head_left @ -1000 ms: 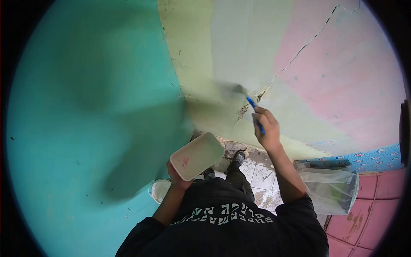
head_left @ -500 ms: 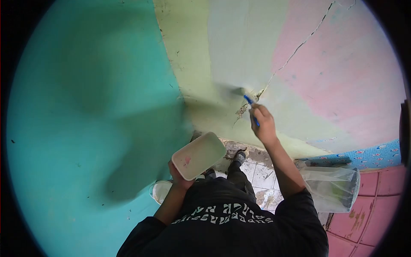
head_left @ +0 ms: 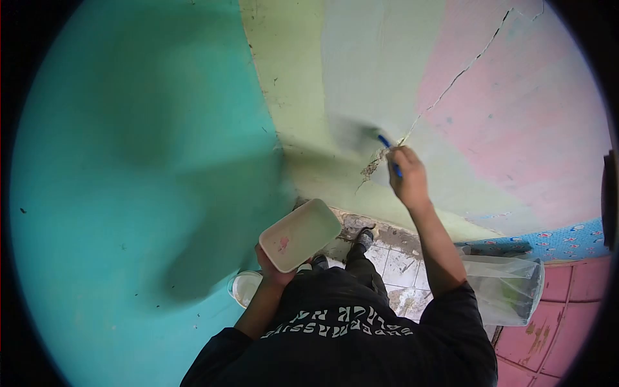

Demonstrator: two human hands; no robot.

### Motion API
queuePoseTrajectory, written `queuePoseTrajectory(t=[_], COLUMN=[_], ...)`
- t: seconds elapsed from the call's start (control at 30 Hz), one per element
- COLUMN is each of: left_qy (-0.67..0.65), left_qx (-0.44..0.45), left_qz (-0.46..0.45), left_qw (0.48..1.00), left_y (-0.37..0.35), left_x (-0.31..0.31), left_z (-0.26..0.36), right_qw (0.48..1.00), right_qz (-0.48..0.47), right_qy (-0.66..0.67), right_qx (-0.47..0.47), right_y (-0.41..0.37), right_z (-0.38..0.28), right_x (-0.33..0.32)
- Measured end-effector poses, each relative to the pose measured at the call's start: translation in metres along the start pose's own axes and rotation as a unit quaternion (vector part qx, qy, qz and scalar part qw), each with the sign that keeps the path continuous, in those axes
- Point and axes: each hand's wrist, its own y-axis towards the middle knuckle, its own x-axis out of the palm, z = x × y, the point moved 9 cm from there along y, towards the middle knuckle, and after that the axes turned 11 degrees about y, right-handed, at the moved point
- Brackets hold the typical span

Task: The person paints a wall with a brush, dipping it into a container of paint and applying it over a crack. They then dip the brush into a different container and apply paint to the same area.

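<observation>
My right hand (head_left: 407, 177) is closed around the blue-handled tool (head_left: 389, 147). Its tip is too blurred to make out, but it meets the green wall (head_left: 361, 64) where the crack (head_left: 451, 80) runs down into flaked plaster, not far above the wall's bottom edge. My left hand (head_left: 269, 269) grips the tray (head_left: 300, 234) from beneath, lower down and well apart from the crack. To do this well, I judge that short, firm strokes along the crack line suit best, pressing into the gap and feathering outward, with the tray held level and near for reloading.
</observation>
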Motion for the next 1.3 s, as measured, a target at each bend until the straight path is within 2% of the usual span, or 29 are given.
queuePoseTrajectory(t=[0.03,0.1,0.2,0.23,0.33,0.43,0.5,0.57,0.67,0.77,0.87,0.97,1.1,1.2,1.3], left_qy=[-0.021,-0.005,-0.011,-0.012,-0.008,-0.011,-0.017,-0.009,0.015,0.010,0.005,0.002,0.004,0.009,0.011], left_qx=[-0.009,-0.004,0.000,0.002,0.006,0.005,0.003,0.006,0.010,0.003,-0.001,-0.002,0.007,0.012,0.012], left_qz=[-0.010,-0.023,-0.025,-0.025,-0.029,-0.036,-0.036,-0.024,-0.013,-0.033,-0.038,-0.021,-0.021,-0.030,0.001], left_qw=[1.000,1.000,1.000,1.000,1.000,0.999,0.999,1.000,1.000,0.999,0.999,1.000,1.000,0.999,1.000], left_y=[-0.001,0.002,0.003,0.004,0.007,0.009,0.009,0.007,0.007,0.008,0.011,0.011,0.014,0.011,0.008], left_x=[0.004,0.002,0.003,0.004,0.005,0.011,0.013,0.012,0.010,0.015,0.021,0.017,0.016,0.014,0.013], left_z=[-0.001,-0.002,-0.004,-0.005,-0.007,-0.006,-0.005,-0.006,-0.006,-0.007,-0.006,-0.009,-0.008,-0.006,-0.007], right_qw=[0.999,0.996,0.998,1.000,1.000,1.000,0.996,0.995,0.998,0.997,0.996,0.996,0.997,0.984,0.984], right_qz=[0.036,0.078,0.056,0.020,-0.021,0.020,0.087,0.092,0.028,0.009,0.042,0.082,-0.001,-0.151,-0.168], right_qy=[-0.001,-0.036,-0.020,0.017,-0.011,-0.007,0.001,-0.014,0.049,0.023,0.015,-0.005,0.074,0.030,0.030], right_qx=[-0.022,0.004,-0.015,0.004,-0.014,0.011,0.035,0.043,0.037,0.066,0.074,0.023,0.029,0.086,0.050], right_y=[0.007,0.011,-0.006,-0.013,-0.024,-0.007,-0.001,-0.004,-0.019,-0.028,-0.011,-0.010,-0.033,-0.046,-0.037], right_z=[-0.012,-0.033,-0.042,-0.038,-0.004,0.001,-0.011,-0.026,-0.030,0.010,0.017,-0.011,-0.010,0.041,0.060], right_x=[-0.018,-0.043,-0.026,-0.009,0.029,-0.003,-0.038,-0.048,-0.012,0.022,-0.005,-0.026,0.033,0.096,0.098])
